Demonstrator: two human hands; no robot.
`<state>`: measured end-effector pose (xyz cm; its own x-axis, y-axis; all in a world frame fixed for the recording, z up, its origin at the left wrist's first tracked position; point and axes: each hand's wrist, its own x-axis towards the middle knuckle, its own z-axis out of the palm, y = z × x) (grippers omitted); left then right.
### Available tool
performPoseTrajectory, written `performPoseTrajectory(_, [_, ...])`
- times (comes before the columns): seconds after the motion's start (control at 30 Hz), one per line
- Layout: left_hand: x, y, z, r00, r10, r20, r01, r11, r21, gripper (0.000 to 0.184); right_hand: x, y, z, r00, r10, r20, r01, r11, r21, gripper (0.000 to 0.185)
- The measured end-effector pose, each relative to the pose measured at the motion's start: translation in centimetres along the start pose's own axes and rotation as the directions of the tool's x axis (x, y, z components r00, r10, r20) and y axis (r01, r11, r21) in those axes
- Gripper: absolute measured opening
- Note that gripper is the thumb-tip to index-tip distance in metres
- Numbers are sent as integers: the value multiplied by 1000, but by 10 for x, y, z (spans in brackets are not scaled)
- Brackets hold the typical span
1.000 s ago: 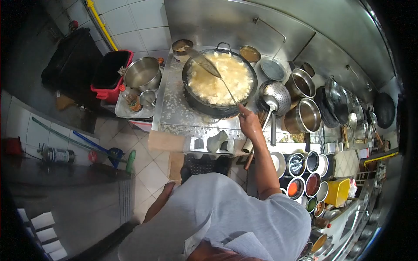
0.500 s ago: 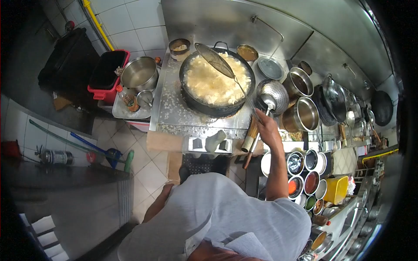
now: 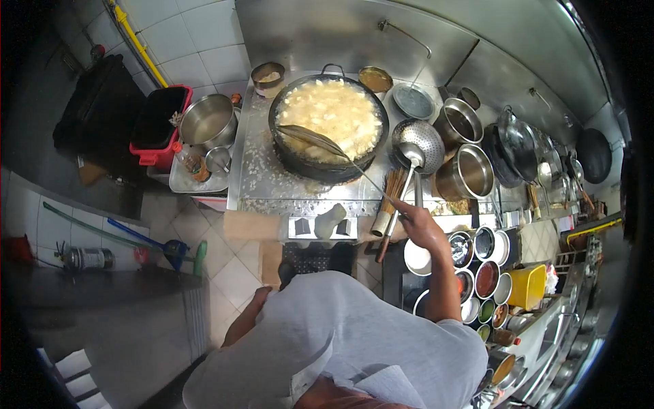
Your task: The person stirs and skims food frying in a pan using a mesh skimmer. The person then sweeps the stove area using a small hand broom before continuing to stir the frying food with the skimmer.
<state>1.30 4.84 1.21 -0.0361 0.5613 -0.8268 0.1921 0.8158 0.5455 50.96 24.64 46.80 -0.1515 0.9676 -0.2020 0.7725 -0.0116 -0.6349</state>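
Wok (image 3: 320,172) sits on the stove (image 3: 255,151), stockpot (image 3: 228,129) left of it, perforated ladle (image 3: 429,146) right, bamboo brush (image 3: 392,194) front-right (btw, skimmer (image 3: 310,138) over the wok).

No text can be read; the markings on the bottle (image 3: 191,163) and cylinder (image 3: 88,258) are too small.
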Motion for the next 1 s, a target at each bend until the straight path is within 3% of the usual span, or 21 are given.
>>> performPoseTrajectory(0.07, [-22, 30, -1, 969, 233, 83, -243, 956, 162, 43, 6, -1, 16, 999, -10, -35, 10, 1000, 9, 46])
performPoseTrajectory(0.1, [-20, 34, 0, 969, 232, 81, -243, 956, 164, 43, 7, -4, 21, 997, 19, -69, -14, 997, 71, 45])
performPoseTrajectory(0.17, [-16, 39, -1, 976, 204, 73, -216, 904, 369, 40, 8, -6, 26, 993, 80, -90, -63, 982, 180, 44])
performPoseTrajectory(0.27, [-14, 38, -1, 977, 207, 46, -208, 896, 393, 40, 9, 2, 36, 978, 144, -151, -88, 942, 324, 44])
performPoseTrajectory(0.4, [-24, 34, 1, 998, 48, 37, -53, 985, 165, 39, 23, 16, 58, 942, 12, -334, 89, 954, 285, 44])
performPoseTrajectory(0.47, [-22, 27, 3, 995, 81, 60, -92, 974, 208, 39, 34, 38, 75, 910, -89, -406, 102, 995, 11, 46])
performPoseTrajectory(0.5, [-21, 22, 1, 991, 118, 70, -132, 956, 262, 39, 33, 27, 66, 953, 69, -295, -4, 977, 215, 46])
performPoseTrajectory(0.67, [-7, 6, -2, 974, 193, 120, -226, 887, 403, 38, 28, 29, 67, 936, 66, -345, 12, 976, 219, 48])
performPoseTrajectory(0.7, [-5, 5, -4, 971, 201, 126, -236, 876, 421, 38, 34, 45, 80, 905, -15, -425, 80, 988, 135, 48])
performPoseTrajectory(0.8, [1, 6, -6, 963, 225, 150, -270, 833, 483, 38, 28, 36, 72, 915, 43, -400, 16, 989, 145, 48])
performPoseTrajectory(0.87, [6, 9, -7, 956, 239, 170, -293, 796, 530, 38, 21, 32, 66, 943, 187, -276, -51, 899, 434, 46])
performPoseTrajectory(0.93, [14, 12, -7, 951, 243, 193, -310, 753, 580, 37, 14, 32, 63, 934, 150, -325, 3, 905, 426, 48])
performPoseTrajectory(1.0, [24, 17, -4, 940, 252, 231, -342, 675, 654, 35, 0, 19, 51, 914, 369, -170, -66, 548, 834, 49])
